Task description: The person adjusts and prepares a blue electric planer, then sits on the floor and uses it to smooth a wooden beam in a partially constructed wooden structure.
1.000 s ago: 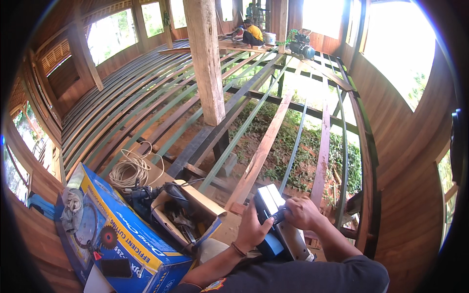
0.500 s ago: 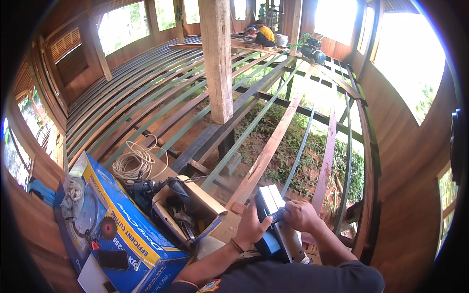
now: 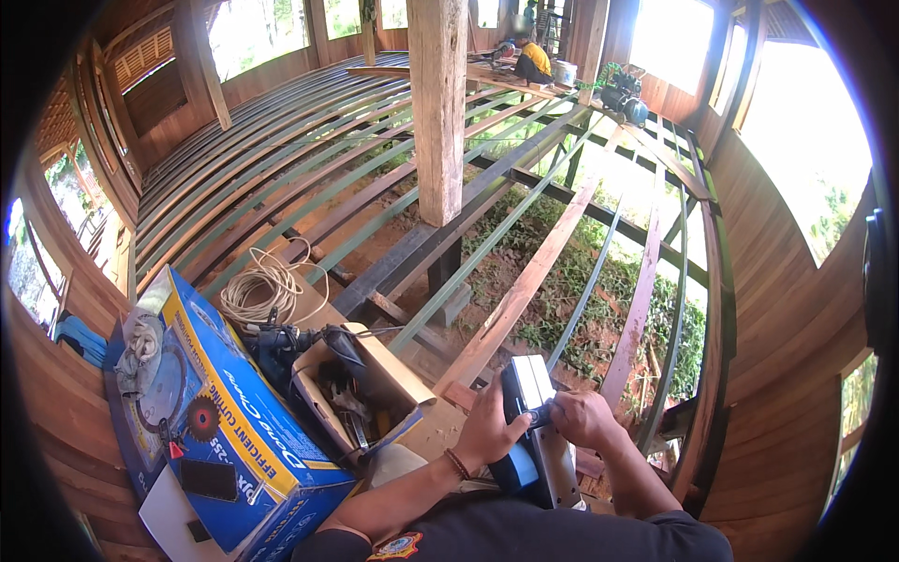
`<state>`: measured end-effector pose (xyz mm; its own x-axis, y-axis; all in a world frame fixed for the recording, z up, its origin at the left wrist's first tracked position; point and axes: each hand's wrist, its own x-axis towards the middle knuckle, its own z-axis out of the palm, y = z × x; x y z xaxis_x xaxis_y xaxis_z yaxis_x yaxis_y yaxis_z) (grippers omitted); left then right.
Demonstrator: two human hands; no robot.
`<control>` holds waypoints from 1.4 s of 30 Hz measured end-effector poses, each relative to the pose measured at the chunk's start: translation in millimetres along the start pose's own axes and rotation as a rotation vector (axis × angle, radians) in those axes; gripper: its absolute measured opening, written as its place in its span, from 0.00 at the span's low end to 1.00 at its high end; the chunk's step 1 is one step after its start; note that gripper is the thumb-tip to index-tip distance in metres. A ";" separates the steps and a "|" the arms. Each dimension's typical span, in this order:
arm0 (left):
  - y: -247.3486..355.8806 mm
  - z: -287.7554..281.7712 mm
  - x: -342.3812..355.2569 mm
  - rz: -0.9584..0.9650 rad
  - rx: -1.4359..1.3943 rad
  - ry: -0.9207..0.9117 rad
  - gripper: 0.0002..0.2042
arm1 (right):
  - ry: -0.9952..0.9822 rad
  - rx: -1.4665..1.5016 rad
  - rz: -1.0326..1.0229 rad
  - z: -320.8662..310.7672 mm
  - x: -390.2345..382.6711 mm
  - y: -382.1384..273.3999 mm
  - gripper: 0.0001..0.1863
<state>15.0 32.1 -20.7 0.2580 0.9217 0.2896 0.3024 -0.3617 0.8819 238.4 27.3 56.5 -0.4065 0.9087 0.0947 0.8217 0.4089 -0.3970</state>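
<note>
Low in front of me I hold a blue, black and silver power tool (image 3: 547,465), seemingly a planer, with a pale flat top. My left hand (image 3: 490,429) is closed on its side, thumb near a black knob. My right hand (image 3: 587,418) has its fingers closed on that knob. To the left, an open cardboard box (image 3: 405,401) holds dark tools and sits beside a black corded tool (image 3: 279,348) and a coil of cream cable (image 3: 255,292).
A large blue-yellow box (image 3: 243,468) carries a grey cloth and saw blade. A wooden post (image 3: 436,122) rises among spaced floor joists (image 3: 524,300) over soil and plants. Beyond, a crouching person in yellow (image 3: 533,62) works near a bucket (image 3: 565,75) and a compressor (image 3: 626,98).
The view has tilted, so the room sits higher and slightly further right in the picture. My hands stay on the tool, with little movement.
</note>
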 end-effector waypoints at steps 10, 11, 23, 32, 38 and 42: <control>6.5 -1.5 2.2 -0.014 0.015 0.001 0.48 | 0.092 0.008 -0.033 5.1 2.2 6.4 0.13; 7.4 -1.0 3.1 -0.007 0.009 0.002 0.47 | 0.133 0.014 -0.038 4.8 2.1 6.6 0.13; 3.9 -1.4 3.2 0.032 -0.003 0.016 0.47 | 0.014 0.027 -0.045 -2.0 2.7 3.7 0.09; 2.8 -1.2 2.3 0.001 -0.020 0.005 0.48 | 0.136 0.065 0.052 6.5 -4.1 1.4 0.10; 6.5 -3.6 4.5 -0.011 -0.028 -0.010 0.47 | 0.144 0.111 0.070 9.0 -9.5 8.8 0.10; 6.5 -3.3 6.3 -0.014 -0.041 -0.012 0.47 | 0.258 0.192 0.067 9.1 -8.3 1.3 0.09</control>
<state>15.5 36.0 -12.0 0.2649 0.9248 0.2730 0.2683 -0.3426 0.9003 239.2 19.5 47.0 -0.2194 0.9344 0.2807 0.7432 0.3464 -0.5724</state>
